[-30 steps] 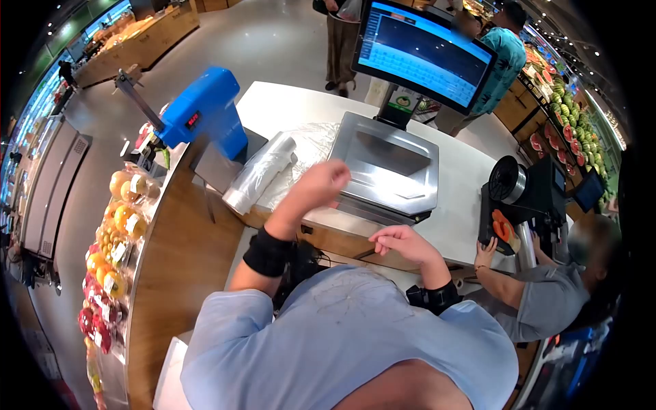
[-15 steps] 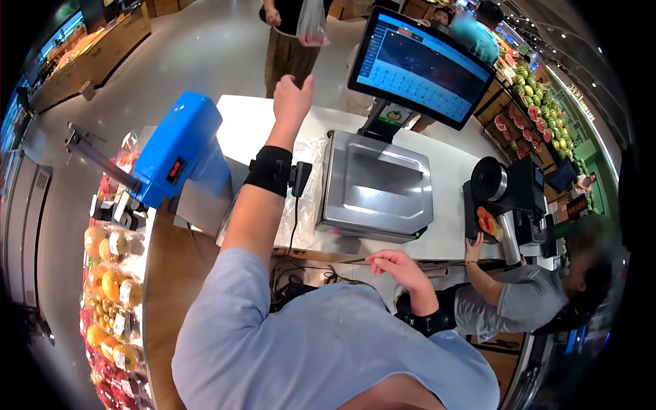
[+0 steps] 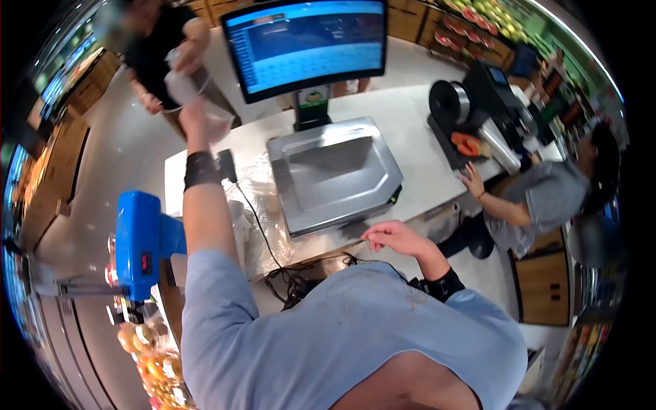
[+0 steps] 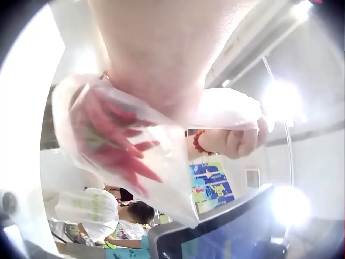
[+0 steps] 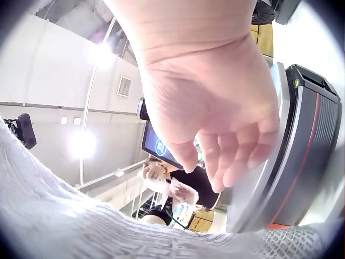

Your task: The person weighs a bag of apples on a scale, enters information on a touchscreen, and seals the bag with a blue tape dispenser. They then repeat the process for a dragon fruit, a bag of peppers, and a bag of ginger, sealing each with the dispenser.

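My left hand (image 3: 194, 117) is stretched out over the far left of the counter, right at a clear plastic bag (image 4: 126, 140) of long red peppers (image 4: 116, 121). In the left wrist view the bag hides my fingers, and I cannot tell whether they grip it. Another person's hand (image 4: 240, 141), with a red bead bracelet, holds the bag's gathered top. In the head view that person (image 3: 160, 58) stands across the counter. My right hand (image 3: 396, 238) hovers before my body near the scale's front edge, fingers loosely bent and holding nothing.
The metal scale (image 3: 335, 174) with its screen (image 3: 307, 48) stands mid-counter. Clear film (image 3: 263, 239) and a cable lie left of it. A blue machine (image 3: 139, 239) is at the left. To the right, another person (image 3: 529, 205) handles a tray of orange fruit (image 3: 468, 145).
My left hand has reached out from beside the scale to the pepper bag, which the customer brings over the counter. My view has turned left. The right hand stays before my body.
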### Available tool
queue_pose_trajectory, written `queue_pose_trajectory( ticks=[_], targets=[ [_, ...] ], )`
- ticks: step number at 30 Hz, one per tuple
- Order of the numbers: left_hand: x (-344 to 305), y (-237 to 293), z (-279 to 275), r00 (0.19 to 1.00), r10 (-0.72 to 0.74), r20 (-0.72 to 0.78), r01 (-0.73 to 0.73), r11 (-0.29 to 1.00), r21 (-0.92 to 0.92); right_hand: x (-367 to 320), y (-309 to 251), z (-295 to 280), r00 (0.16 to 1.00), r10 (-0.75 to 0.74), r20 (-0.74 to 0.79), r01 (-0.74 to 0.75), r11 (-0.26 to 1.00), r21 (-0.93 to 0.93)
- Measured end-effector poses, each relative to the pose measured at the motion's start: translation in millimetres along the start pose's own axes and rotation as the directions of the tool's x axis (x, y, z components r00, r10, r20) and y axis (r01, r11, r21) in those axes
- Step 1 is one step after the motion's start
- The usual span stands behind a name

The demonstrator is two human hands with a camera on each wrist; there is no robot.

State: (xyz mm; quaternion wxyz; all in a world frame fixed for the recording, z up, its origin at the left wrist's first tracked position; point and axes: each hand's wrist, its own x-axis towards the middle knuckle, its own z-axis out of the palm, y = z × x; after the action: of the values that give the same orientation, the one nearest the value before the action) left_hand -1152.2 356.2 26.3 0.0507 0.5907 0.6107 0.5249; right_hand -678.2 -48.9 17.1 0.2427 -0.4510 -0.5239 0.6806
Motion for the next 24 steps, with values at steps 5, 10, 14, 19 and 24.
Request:
queue_pose_trajectory(
  ticks=[5,10,14,19,24],
  targets=[
    [-80,27,-29,0.955,-0.290,-0.070,0.119,0.585,-0.803,3,17,-20,0.998,-0.060,0.004,0.060,0.994,0.087],
    [-187,188,-41,0.721,-0.478,0.502,0.582,0.024,-0.813,16,23,-31,0.997,-0.058,0.042,0.053,0.992,0.113],
    [-256,226,44,0.873,-0.353,0.336,0.482,0.519,-0.706,26,10,-34,0.995,-0.027,0.093,0.017,0.994,0.104],
    [-293,221,115,0.866,0.406,0.291,-0.274,0.873,-0.403,30,19,-51,0.985,-0.068,0.158,0.056,0.995,0.081],
    [-298,233,100,0.769,0.251,0.588,-0.094,0.954,-0.285,15,24,-72,0.986,-0.051,0.159,0.038,0.996,0.086]
  ],
)
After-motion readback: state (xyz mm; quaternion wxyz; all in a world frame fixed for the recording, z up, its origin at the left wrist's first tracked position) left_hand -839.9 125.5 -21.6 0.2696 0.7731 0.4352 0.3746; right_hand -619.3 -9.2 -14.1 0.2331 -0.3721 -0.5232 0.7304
